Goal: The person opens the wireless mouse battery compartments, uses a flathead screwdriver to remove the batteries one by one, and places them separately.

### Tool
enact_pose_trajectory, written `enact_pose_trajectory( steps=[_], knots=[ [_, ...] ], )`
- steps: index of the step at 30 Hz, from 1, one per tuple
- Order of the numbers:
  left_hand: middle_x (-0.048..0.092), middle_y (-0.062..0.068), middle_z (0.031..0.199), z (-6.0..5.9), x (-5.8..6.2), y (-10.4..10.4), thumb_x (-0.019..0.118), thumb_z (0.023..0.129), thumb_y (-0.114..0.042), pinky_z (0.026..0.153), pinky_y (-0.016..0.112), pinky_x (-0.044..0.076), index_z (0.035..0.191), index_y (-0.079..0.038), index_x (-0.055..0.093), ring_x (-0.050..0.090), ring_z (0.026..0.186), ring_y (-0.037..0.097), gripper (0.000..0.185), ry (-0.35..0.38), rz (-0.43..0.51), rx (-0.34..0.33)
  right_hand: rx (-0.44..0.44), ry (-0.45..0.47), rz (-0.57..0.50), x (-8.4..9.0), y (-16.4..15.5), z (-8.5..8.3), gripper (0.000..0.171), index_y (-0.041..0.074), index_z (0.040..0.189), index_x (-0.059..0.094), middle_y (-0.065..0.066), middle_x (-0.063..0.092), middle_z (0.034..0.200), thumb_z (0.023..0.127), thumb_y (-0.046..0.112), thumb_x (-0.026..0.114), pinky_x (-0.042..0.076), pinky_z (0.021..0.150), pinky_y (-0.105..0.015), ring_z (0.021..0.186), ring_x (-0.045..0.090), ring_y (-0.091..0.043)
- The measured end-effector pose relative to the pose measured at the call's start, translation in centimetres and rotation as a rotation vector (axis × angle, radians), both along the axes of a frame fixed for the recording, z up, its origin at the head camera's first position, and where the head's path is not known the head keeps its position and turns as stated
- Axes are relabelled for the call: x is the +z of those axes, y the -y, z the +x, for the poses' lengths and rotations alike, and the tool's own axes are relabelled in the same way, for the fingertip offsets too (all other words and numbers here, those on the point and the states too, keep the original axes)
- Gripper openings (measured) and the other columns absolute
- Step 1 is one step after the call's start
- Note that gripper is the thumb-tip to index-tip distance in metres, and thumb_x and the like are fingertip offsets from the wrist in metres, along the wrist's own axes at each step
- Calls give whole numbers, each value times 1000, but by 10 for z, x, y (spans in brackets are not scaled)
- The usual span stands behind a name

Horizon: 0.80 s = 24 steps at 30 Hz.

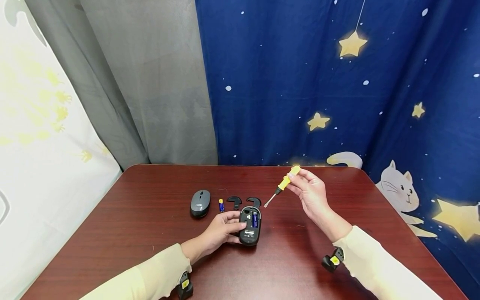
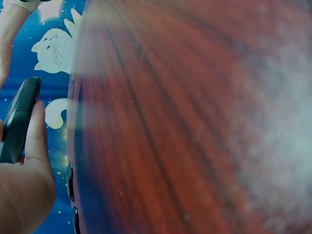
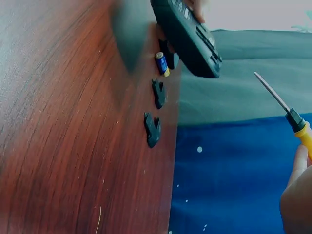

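Note:
My left hand grips a dark computer mouse, its underside facing up and its battery compartment uncovered. One blue battery lies in that compartment. In the left wrist view the mouse shows edge-on between thumb and fingers. My right hand holds a screwdriver by its yellow handle. The metal tip points down and left, a short way from the mouse's upper right. In the right wrist view the screwdriver and the mouse are apart.
A second, grey mouse sits upright on the reddish-brown table, to the left. A blue and yellow battery and two black curved covers lie behind the held mouse. Curtains hang beyond the table's far edge.

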<state>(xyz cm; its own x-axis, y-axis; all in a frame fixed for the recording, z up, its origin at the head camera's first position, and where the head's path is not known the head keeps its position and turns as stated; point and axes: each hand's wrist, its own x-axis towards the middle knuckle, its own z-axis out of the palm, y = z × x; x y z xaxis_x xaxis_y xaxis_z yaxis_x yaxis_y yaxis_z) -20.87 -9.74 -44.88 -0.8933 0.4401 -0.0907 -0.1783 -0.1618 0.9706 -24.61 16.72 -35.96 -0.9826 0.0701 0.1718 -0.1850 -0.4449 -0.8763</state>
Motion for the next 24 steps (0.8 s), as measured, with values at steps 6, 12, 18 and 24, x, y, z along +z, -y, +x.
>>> enact_pose_trajectory(
  steps=[6,12,18,24],
  knots=[
    [64,19,114,1,0,0,63,92,-5,70,39,58,133,10,45,67,92,22,48,-1,-1,-1,3,-18,11,0,6,4,20,11,94,69,-3,72,90,90,-8,63,56,79,-33,85,70,-15],
    [64,19,114,1,0,0,63,92,-5,70,39,58,133,10,44,67,92,22,48,-2,-4,-5,9,-52,50,-1,11,6,18,7,101,66,-9,72,98,89,-5,65,55,81,-35,89,70,-17],
    [65,18,113,1,1,-1,63,92,-4,68,37,58,133,10,44,67,91,21,48,-1,-9,-1,22,-99,108,-2,19,6,18,5,103,65,-15,71,102,88,-5,67,54,82,-37,90,70,-19],
    [65,18,113,1,1,-2,63,92,-5,69,38,58,133,10,45,67,91,22,47,0,-9,-6,18,-159,189,-3,25,8,21,2,106,65,-15,71,103,86,-2,71,55,81,-36,90,70,-19]
  ],
)
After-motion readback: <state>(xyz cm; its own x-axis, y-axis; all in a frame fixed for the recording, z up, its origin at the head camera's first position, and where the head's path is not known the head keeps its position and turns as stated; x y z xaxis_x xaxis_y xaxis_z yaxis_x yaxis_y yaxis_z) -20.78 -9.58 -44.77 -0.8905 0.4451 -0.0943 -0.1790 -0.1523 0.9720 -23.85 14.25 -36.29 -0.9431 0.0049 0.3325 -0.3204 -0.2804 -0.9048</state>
